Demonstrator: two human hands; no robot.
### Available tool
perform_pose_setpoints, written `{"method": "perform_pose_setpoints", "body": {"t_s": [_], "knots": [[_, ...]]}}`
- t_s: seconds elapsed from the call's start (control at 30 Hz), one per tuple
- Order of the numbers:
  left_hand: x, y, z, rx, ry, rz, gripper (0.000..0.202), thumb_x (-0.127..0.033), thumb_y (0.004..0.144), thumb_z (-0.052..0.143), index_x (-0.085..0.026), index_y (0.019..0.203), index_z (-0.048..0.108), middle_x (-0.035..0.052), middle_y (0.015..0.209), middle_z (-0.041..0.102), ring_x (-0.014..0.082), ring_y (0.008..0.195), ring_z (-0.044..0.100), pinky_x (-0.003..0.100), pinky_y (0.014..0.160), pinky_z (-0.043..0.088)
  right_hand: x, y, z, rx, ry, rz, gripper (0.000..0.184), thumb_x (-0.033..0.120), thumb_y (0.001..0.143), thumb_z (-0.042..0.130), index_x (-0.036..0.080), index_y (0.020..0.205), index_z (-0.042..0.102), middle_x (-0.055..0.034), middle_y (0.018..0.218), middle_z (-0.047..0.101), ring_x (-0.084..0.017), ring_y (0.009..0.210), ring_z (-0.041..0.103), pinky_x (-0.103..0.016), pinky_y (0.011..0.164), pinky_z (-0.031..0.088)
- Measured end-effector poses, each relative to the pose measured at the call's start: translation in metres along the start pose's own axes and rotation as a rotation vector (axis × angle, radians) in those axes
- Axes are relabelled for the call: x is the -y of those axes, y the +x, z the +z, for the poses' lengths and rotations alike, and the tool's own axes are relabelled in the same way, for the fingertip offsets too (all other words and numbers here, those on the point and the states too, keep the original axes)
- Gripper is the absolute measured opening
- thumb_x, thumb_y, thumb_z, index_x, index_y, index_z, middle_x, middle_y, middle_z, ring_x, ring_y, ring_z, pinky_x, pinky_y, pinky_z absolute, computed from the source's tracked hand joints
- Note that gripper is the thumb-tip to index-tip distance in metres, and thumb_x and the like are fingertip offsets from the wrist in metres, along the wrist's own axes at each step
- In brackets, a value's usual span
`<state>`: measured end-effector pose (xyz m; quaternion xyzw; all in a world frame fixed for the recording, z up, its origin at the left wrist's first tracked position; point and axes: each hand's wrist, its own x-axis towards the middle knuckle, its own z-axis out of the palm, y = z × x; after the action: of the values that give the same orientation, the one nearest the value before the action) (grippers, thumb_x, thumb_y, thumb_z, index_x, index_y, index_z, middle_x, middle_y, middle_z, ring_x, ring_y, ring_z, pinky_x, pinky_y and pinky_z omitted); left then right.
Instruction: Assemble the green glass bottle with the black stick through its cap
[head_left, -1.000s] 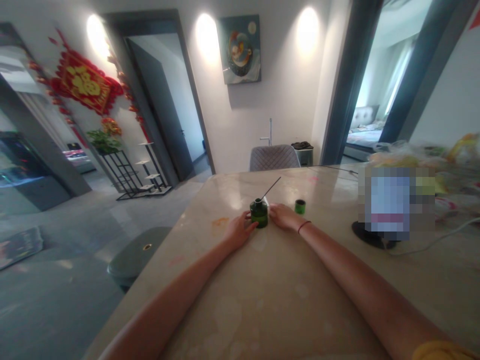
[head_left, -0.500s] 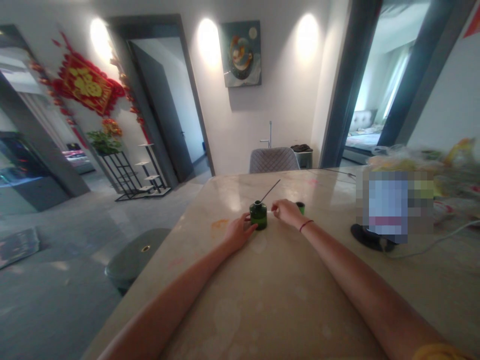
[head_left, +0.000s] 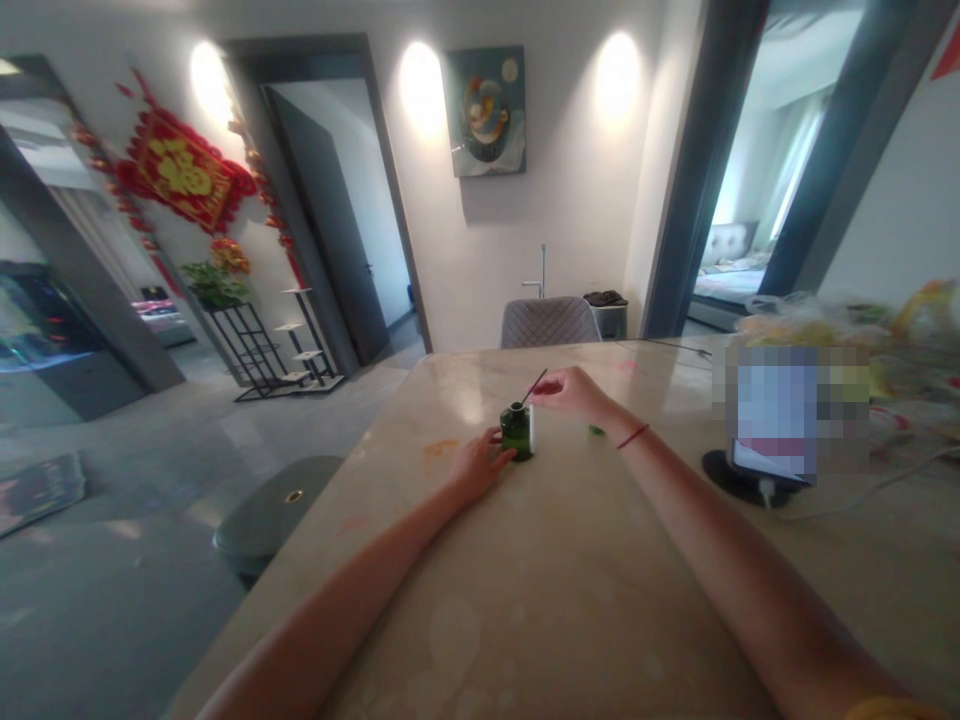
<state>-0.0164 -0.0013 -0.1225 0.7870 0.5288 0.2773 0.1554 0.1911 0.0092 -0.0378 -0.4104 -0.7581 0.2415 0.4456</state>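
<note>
A small dark green glass bottle (head_left: 516,432) stands upright on the table (head_left: 480,580). My left hand (head_left: 477,465) is closed around its left side, with the thumb at the front. A thin dark stick (head_left: 535,385) slants up and right out of the bottle's mouth. My right hand (head_left: 566,392) is just right of the mouth, its fingers pinched on a short white stick (head_left: 533,430) that hangs down along the bottle's right side. Those fingertips are close to the dark stick; whether they touch it I cannot tell. A green cap-like thing (head_left: 596,430) is mostly hidden behind my right wrist.
A phone (head_left: 776,420), partly blurred out, stands on a black round base (head_left: 720,475) at the right, with a white cable. Plastic bags (head_left: 825,315) lie behind it. A grey chair (head_left: 551,322) faces the far edge; a green stool (head_left: 277,515) is at the left.
My right hand has risen and moved slightly left to the bottle's mouth, bringing the white stick upright beside the bottle. The dark stick now leans less far right. My left hand stays put.
</note>
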Motion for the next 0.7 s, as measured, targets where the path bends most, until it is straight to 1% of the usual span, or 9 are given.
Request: {"method": "perform_pose_setpoints", "body": {"t_s": [0.07,0.17,0.23,0.33,0.4,0.47,0.57,0.7], "knots": [[0.0,0.0,0.0,-0.006,-0.007,-0.002,0.044,-0.038,0.079,0.055,-0.02,0.118,0.049,0.0094,0.11,0.065,0.0268,0.104,0.059,0.041,0.089,0.044,0.001,0.0,-0.005,0.023,0.069,0.006,0.014,0.022,0.066,0.069,0.015,0.078,0.071,-0.0052,0.075,0.072,-0.015,0.069,0.067,-0.027,0.069,0.053],[0.0,0.001,0.0,0.0,-0.023,0.005,0.042,-0.038,0.079,0.055,-0.022,0.118,0.049,0.0085,0.11,0.065,0.0262,0.104,0.059,0.041,0.09,0.044,0.001,0.003,-0.008,-0.045,0.201,0.03,0.016,0.021,0.064,0.071,0.014,0.078,0.07,-0.0055,0.075,0.072,-0.015,0.069,0.067,-0.029,0.07,0.053],[-0.001,0.001,0.0,0.0,-0.024,-0.01,0.042,-0.037,0.079,0.056,-0.023,0.118,0.05,0.008,0.11,0.065,0.0263,0.104,0.059,0.041,0.09,0.043,0.002,0.006,-0.008,-0.131,0.261,0.016,0.017,0.021,0.063,0.07,0.013,0.078,0.069,-0.0056,0.075,0.072,-0.015,0.069,0.066,-0.03,0.071,0.054],[0.0,0.001,0.001,-0.009,-0.027,-0.027,0.042,-0.037,0.078,0.057,-0.023,0.118,0.05,0.0079,0.11,0.065,0.0271,0.105,0.058,0.043,0.091,0.043,0.005,0.01,-0.004,-0.299,0.28,-0.004,0.017,0.024,0.065,0.069,0.013,0.077,0.068,-0.006,0.075,0.071,-0.015,0.069,0.066,-0.031,0.072,0.054],[0.001,0.001,0.002,-0.013,-0.03,-0.021,0.043,-0.036,0.078,0.057,-0.024,0.118,0.049,0.008,0.11,0.065,0.0267,0.104,0.059,0.042,0.09,0.043,0.008,0.011,0.0,-0.408,0.292,-0.005,0.017,0.026,0.065,0.068,0.013,0.077,0.067,-0.007,0.077,0.071,-0.016,0.07,0.066,-0.031,0.072,0.054],[0.003,0.002,0.002,-0.013,-0.027,-0.012,0.043,-0.036,0.078,0.057,-0.023,0.119,0.049,0.0084,0.11,0.065,0.0264,0.104,0.059,0.041,0.09,0.043,0.01,0.011,0.005,-0.484,0.324,-0.015,0.017,0.026,0.067,0.067,0.013,0.078,0.066,-0.0076,0.079,0.071,-0.016,0.073,0.066,-0.031,0.075,0.054],[0.004,0.002,0.003,-0.011,-0.021,-0.008,0.044,-0.037,0.078,0.057,-0.022,0.119,0.049,0.0089,0.111,0.065,0.0266,0.104,0.059,0.042,0.09,0.043,0.012,0.01,0.011,-0.52,0.353,-0.035,0.019,0.029,0.069,0.066,0.013,0.08,0.065,-0.0081,0.082,0.071,-0.017,0.078,0.066,-0.032,0.079,0.053],[0.002,0.002,0.002,-0.017,-0.031,-0.009,0.042,-0.037,0.078,0.058,-0.022,0.116,0.051,0.0086,0.109,0.065,0.0257,0.103,0.06,0.042,0.09,0.043,0.013,0.008,0.014,-0.478,0.333,-0.056,0.021,0.033,0.068,0.067,0.015,0.078,0.065,-0.0076,0.082,0.071,-0.017,0.077,0.066,-0.032,0.078,0.053]]}}
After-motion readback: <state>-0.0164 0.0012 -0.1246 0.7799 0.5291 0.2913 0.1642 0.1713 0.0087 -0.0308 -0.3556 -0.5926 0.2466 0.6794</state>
